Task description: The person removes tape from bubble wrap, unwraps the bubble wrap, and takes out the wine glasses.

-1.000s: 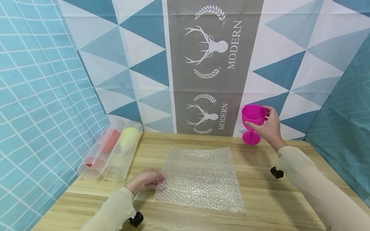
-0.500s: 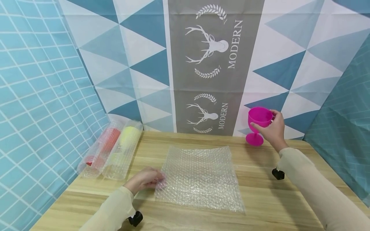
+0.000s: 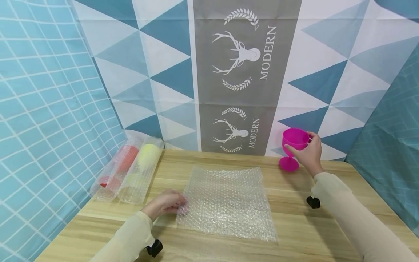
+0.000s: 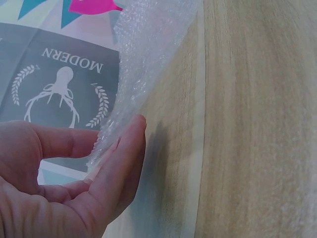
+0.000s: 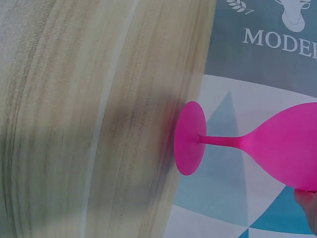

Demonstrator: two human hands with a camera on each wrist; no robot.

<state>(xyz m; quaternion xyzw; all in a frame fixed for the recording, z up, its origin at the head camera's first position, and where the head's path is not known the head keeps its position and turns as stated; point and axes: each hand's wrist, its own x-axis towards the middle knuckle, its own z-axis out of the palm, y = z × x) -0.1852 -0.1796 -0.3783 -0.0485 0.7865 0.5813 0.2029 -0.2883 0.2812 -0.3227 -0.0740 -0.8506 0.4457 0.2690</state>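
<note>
My right hand grips the bowl of a bright pink goblet, held upright near the table's back right. In the right wrist view the goblet's round foot and thin stem show; whether the foot touches the wood I cannot tell. My left hand pinches the left edge of a clear bubble wrap sheet spread at the table's middle. Seen from the left wrist, that sheet passes between the thumb and fingers, its edge raised off the wood.
At the back left lie two bubble-wrapped bundles, one with a red item inside and one with a yellow item. The wooden table meets a patterned curtain behind and a blue checked one on the left.
My right hand has moved slightly right and down with the goblet, bringing it closer to the tabletop. The left hand and the bubble wrap have stayed in place.
</note>
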